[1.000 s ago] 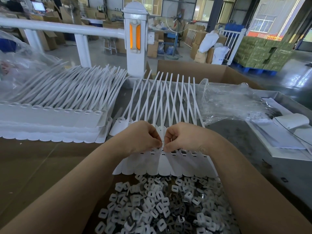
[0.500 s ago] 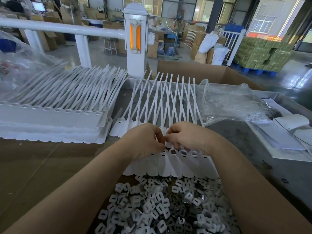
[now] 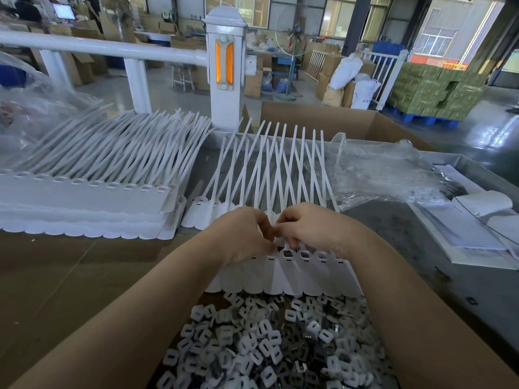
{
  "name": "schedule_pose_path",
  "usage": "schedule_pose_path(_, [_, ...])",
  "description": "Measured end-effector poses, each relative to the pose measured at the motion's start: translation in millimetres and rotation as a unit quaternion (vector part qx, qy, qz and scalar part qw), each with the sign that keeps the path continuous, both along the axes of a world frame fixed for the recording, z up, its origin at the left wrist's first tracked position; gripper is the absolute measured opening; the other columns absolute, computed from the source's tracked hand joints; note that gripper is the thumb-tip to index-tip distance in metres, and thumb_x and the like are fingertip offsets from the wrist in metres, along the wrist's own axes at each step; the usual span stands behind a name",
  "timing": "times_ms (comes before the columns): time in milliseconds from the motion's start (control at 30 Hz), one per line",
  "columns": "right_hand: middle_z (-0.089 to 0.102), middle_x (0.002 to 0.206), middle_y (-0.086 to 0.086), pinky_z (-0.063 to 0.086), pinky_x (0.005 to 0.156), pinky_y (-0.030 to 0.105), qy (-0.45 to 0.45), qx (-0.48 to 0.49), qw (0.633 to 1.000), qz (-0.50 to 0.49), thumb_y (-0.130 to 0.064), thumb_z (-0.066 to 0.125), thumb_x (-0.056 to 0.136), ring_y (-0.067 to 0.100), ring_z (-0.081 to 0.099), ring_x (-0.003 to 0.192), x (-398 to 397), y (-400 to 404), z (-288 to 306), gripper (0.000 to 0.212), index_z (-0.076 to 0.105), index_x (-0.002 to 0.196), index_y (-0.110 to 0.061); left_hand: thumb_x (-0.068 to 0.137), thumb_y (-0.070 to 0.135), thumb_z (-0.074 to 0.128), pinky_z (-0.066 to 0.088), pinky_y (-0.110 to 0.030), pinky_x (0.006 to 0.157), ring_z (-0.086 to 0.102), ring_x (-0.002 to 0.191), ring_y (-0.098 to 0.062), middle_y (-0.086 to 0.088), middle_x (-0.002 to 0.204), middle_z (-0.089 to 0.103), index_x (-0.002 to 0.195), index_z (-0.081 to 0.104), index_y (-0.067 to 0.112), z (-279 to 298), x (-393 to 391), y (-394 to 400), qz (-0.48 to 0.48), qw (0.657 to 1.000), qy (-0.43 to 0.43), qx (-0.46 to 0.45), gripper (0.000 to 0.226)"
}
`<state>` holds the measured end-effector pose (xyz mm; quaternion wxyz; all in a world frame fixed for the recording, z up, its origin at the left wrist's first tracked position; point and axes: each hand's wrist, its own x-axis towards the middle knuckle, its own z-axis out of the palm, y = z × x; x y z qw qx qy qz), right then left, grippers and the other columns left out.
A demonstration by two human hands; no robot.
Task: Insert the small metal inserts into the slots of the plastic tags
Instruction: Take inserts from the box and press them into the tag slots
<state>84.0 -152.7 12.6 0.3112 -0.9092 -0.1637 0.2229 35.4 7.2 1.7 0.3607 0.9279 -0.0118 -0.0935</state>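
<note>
A joined strip of white plastic tags (image 3: pixel 297 279) lies in front of me, its long thin tails fanning away toward the far side. My left hand (image 3: pixel 244 234) and my right hand (image 3: pixel 311 228) meet over the strip's slot row, fingers curled down and pinching at one tag head. Whatever sits between the fingertips is hidden. Three tags to the right show open slots (image 3: pixel 304 254). A heap of small white and metal inserts (image 3: pixel 266 346) fills the box just below the strip.
A thick stack of tag strips (image 3: pixel 84 203) lies at the left on the brown cardboard. Another strip (image 3: pixel 205 211) lies behind my left hand. Crumpled clear plastic (image 3: pixel 379 175) and white sheets (image 3: pixel 463 234) sit at the right. A white post (image 3: pixel 224 68) and an open carton (image 3: pixel 323 119) stand behind.
Both hands have shifted slightly left and farther along the strip, staying pinched together. More open slots now show to the right of my right hand.
</note>
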Motion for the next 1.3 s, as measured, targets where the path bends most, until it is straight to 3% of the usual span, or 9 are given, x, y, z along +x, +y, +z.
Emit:
schedule_pose_path(233, [0.065, 0.069, -0.001, 0.044, 0.053, 0.027, -0.009, -0.007, 1.0, 0.001, -0.034, 0.058, 0.098, 0.011, 0.053, 0.053, 0, 0, -1, 0.012, 0.065, 0.096, -0.024, 0.08, 0.055, 0.068, 0.027, -0.041, 0.1, 0.036, 0.105, -0.016, 0.007, 0.105, 0.045, 0.083, 0.053, 0.037, -1, -1, -1, -0.005, 0.985, -0.051, 0.168, 0.024])
schedule_pose_path(400, [0.067, 0.063, -0.001, 0.043, 0.052, 0.03, 0.019, 0.04, 0.999, -0.023, -0.026, 0.057, 0.098, 0.019, 0.052, 0.058, 0, -5, 2, 0.012, 0.067, 0.094, -0.02, 0.087, 0.036, 0.068, 0.029, -0.033, 0.09, 0.042, 0.097, -0.009, 0.017, 0.091, 0.044, 0.076, 0.051, 0.042, 1, -4, 0, -0.097, 0.976, -0.122, 0.149, 0.021])
schedule_pose_path(533, [0.068, 0.077, 0.011, 0.05, 0.066, 0.04, 0.04, 0.12, 0.989, -0.077, -0.014, 0.053, 0.1, 0.025, 0.057, 0.065, 3, -12, 3, 0.017, 0.069, 0.095, -0.011, 0.087, 0.015, 0.07, 0.046, -0.023, 0.078, 0.056, 0.086, 0.0, 0.016, 0.095, 0.06, 0.081, 0.07, 0.03, 7, -14, -9, -0.201, 0.961, -0.187, 0.045, 0.016])
schedule_pose_path(667, [0.067, 0.072, 0.006, 0.048, 0.057, 0.022, 0.091, 0.192, 0.972, -0.102, -0.014, 0.064, 0.094, 0.011, 0.055, 0.06, 7, -19, 5, 0.01, 0.072, 0.091, -0.007, 0.086, 0.02, 0.073, 0.05, -0.018, 0.079, 0.062, 0.084, 0.0, 0.014, 0.094, 0.069, 0.095, 0.076, 0.023, 13, -35, -44, -0.317, 0.932, -0.17, -0.036, 0.01])
schedule_pose_path(733, [0.068, 0.068, 0.004, 0.045, 0.054, 0.021, 0.086, 0.181, 0.975, -0.095, -0.016, 0.064, 0.094, 0.01, 0.053, 0.057, 8, -21, 5, 0.011, 0.071, 0.091, -0.008, 0.086, 0.029, 0.074, 0.051, -0.022, 0.08, 0.061, 0.086, -0.003, 0.01, 0.1, 0.07, 0.104, 0.076, 0.022, 8, -41, -58, -0.341, 0.922, -0.181, -0.019, 0.019])
schedule_pose_path(833, [0.068, 0.066, 0.002, 0.044, 0.056, 0.022, 0.079, 0.185, 0.976, -0.087, -0.016, 0.062, 0.095, 0.01, 0.053, 0.058, 8, -21, 3, 0.012, 0.07, 0.09, -0.008, 0.088, 0.033, 0.071, 0.052, -0.031, 0.082, 0.057, 0.089, -0.004, 0.007, 0.104, 0.068, 0.108, 0.076, 0.025, 0, -44, -66, -0.343, 0.92, -0.191, 0.017, 0.021])
schedule_pose_path(1000, [0.069, 0.066, 0.001, 0.045, 0.057, 0.021, 0.075, 0.183, 0.977, -0.082, -0.018, 0.061, 0.096, 0.008, 0.054, 0.057, 8, -21, 3, 0.015, 0.071, 0.089, -0.009, 0.086, 0.018, 0.074, 0.046, -0.008, 0.075, 0.061, 0.083, 0.0, 0.004, 0.098, 0.074, 0.097, 0.079, 0.015, -2, -41, -64, -0.309, 0.939, -0.147, -0.047, 0.013])
schedule_pose_path(1200, [0.066, 0.065, 0.0, 0.046, 0.053, 0.018, 0.08, 0.186, 0.976, -0.084, -0.018, 0.062, 0.097, 0.008, 0.053, 0.057, 6, -20, 5, 0.015, 0.071, 0.091, -0.006, 0.081, 0.017, 0.08, 0.048, -0.005, 0.068, 0.065, 0.074, 0.01, 0.022, 0.084, 0.074, 0.093, 0.08, 0.02, -2, -33, -52, -0.242, 0.958, -0.067, -0.141, 0.012])
schedule_pose_path(1300, [0.068, 0.075, 0.005, 0.052, 0.066, 0.026, 0.074, 0.195, 0.974, -0.084, -0.016, 0.061, 0.097, 0.015, 0.059, 0.069, 6, -20, 5, 0.016, 0.072, 0.095, -0.004, 0.083, 0.018, 0.077, 0.049, -0.006, 0.065, 0.067, 0.07, 0.004, 0.016, 0.077, 0.074, 0.09, 0.08, 0.029, 5, -24, -40, -0.195, 0.964, -0.043, -0.176, 0.012])
